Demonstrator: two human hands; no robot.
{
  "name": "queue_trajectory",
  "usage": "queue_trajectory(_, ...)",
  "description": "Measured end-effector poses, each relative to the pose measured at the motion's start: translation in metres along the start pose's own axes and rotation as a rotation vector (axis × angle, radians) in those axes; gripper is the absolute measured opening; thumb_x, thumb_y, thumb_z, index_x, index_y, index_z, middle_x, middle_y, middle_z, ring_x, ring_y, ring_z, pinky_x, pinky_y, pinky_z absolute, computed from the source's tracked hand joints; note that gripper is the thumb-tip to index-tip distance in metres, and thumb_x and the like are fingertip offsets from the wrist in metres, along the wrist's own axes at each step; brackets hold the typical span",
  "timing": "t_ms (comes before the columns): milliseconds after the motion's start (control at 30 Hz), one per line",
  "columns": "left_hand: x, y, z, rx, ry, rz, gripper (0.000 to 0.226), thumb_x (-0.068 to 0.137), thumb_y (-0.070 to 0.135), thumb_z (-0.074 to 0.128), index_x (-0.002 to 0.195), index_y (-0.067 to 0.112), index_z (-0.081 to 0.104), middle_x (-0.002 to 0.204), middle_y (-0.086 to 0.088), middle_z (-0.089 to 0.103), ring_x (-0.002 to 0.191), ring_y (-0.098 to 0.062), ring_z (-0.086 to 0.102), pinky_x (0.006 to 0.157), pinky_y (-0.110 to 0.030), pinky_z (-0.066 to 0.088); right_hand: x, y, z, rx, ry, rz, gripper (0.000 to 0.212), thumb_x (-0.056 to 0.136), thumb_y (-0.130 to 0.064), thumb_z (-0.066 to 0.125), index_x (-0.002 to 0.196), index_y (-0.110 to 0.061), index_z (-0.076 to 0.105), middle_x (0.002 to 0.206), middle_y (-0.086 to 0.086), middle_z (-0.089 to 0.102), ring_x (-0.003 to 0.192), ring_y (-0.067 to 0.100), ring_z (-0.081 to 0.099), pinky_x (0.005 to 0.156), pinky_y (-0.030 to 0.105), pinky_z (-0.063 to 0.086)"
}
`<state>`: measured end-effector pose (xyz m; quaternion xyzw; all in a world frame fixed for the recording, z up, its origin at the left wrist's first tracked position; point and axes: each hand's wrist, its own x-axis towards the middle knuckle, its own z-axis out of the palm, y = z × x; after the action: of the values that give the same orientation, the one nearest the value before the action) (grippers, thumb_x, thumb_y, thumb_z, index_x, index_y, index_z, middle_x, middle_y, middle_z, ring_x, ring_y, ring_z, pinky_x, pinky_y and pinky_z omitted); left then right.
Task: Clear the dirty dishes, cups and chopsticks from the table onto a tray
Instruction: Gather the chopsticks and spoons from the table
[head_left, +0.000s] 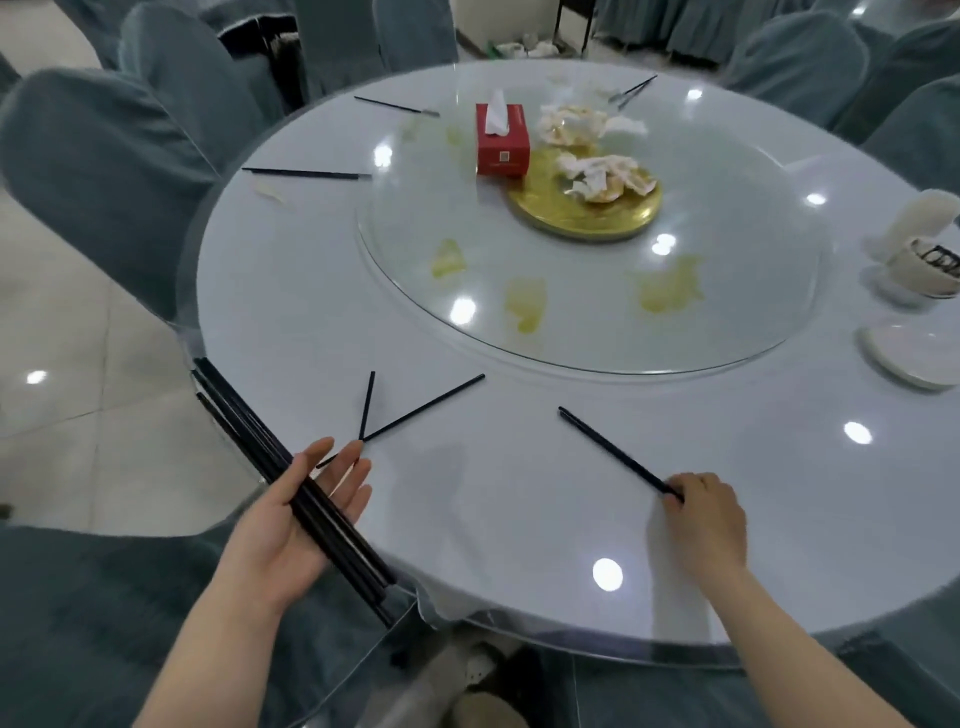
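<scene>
Right hand (706, 519) pinches chopstick pair (618, 453) by its end; lift level into bundle (239, 414) across flat-open left hand (296, 525).

Table chopstick sets (306, 173): five are being counted.
Tissue boxes (503, 140): one is being counted.
Gold plates (540, 208): one is being counted.

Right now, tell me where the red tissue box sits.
Head view: the red tissue box stands on the glass turntable, past its middle, at the left edge of the gold plate that holds crumpled tissues.
</scene>
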<state>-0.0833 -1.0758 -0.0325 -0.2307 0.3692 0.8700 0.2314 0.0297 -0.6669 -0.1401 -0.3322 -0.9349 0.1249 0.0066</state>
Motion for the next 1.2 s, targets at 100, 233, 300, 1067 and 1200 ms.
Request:
queue_trajectory(100, 0.001, 0.007, -0.012, -0.013, 0.016, -0.003, 0.027, 0.098, 0.03, 0.045, 0.093, 0.018, 0.068, 0.106, -0.008, 0.073, 0.094, -0.022, 0.071, 0.079, -0.04, 0.056, 0.005, -0.002, -0.006, -0.059, -0.084, 0.023, 0.024, 0.092, -0.019, 0.052, 0.11, -0.022, 0.068, 0.113, 0.006, 0.061, 0.108, 0.028, 0.051, 0.083, 0.035, 0.041)
queue_trajectory(233, -0.007, 0.027, -0.03, -0.021, 0.018, 0.012, 0.022, 0.094, 0.028, 0.049, 0.093, 0.018, 0.068, 0.106, -0.007, 0.073, 0.093, -0.021, 0.071, 0.079, -0.041, 0.057, -0.004, -0.032, -0.005, -0.135, -0.159, -0.012, 0.027, 0.095, -0.023, 0.046, 0.114, -0.02, 0.065, 0.115, 0.006, 0.059, 0.109, 0.027, 0.05, 0.08, 0.033, 0.039)
queue_trajectory(300, -0.014, 0.038, -0.042, -0.034, 0.018, 0.027, 0.028, 0.092, 0.028, 0.05, 0.083, 0.018, 0.074, 0.104, -0.007, 0.073, 0.094, -0.021, 0.071, 0.079, -0.042, 0.057, -0.014, -0.06, 0.001, -0.119, -0.173, -0.063, 0.028, 0.097, -0.024, 0.043, 0.116, -0.021, 0.064, 0.117, 0.006, 0.058, 0.108, 0.026, 0.051, 0.083, 0.034, 0.041)
queue_trajectory(1067, -0.043, 0.084, -0.098, -0.154, 0.228, 0.229, 0.03, 0.1, 0.029, 0.039, 0.098, 0.016, 0.065, 0.099, -0.009, 0.074, 0.09, -0.022, 0.072, 0.084, -0.041, 0.057, 0.014, -0.328, 0.061, -0.16, -0.265, -0.935, 0.047, 0.094, -0.017, 0.048, 0.139, -0.031, 0.047, 0.115, 0.004, 0.045, 0.072, 0.025, 0.054, 0.059, 0.029, 0.036)
queue_trajectory(1200, -0.043, 0.08, -0.101, -0.186, 0.301, 0.27, 0.039, 0.098, 0.03, 0.042, 0.084, 0.015, 0.076, 0.103, -0.011, 0.073, 0.093, -0.024, 0.072, 0.081, -0.041, 0.056, 0.029, -0.352, 0.07, -0.164, -0.332, -1.121, 0.028, 0.094, -0.025, 0.054, 0.12, -0.023, 0.062, 0.118, 0.004, 0.05, 0.073, 0.03, 0.058, 0.063, 0.032, 0.042)
